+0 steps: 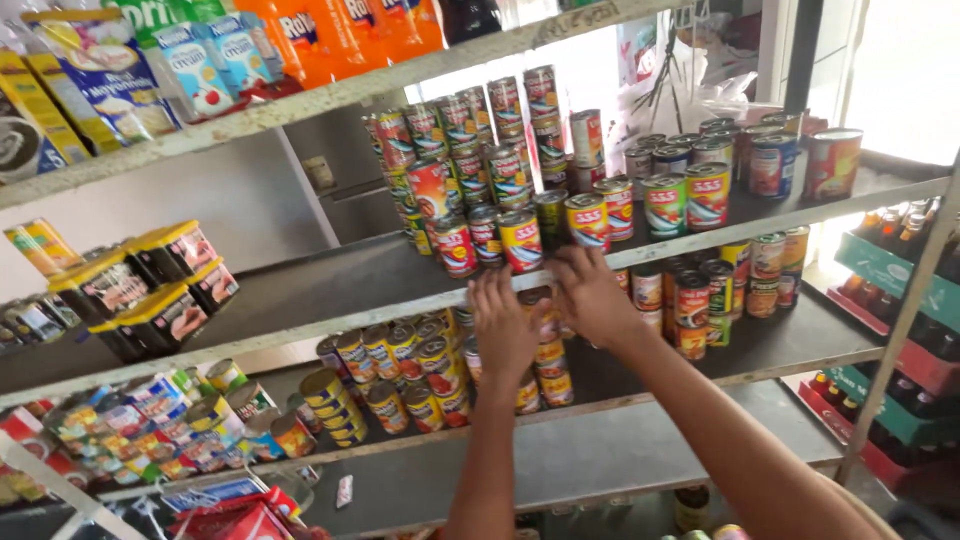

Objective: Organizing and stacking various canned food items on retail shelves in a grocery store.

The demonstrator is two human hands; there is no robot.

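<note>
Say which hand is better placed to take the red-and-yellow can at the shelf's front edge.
Probably the left. The left hand has its fingers just below the red-and-yellow can at the shelf edge. The right hand sits further right, under the neighbouring can.

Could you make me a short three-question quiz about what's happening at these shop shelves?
1. True or false: both hands reach to the shelf stacked with tins.
2. Which lies left on that same shelf? A) yellow-lidded tubs B) bottles C) cartons
3. What fills the green crates at the far right?

Key:
1. True: the left hand and right hand are at the front row of tins.
2. A, the yellow-lidded tubs.
3. Bottles in the green crates.
</note>
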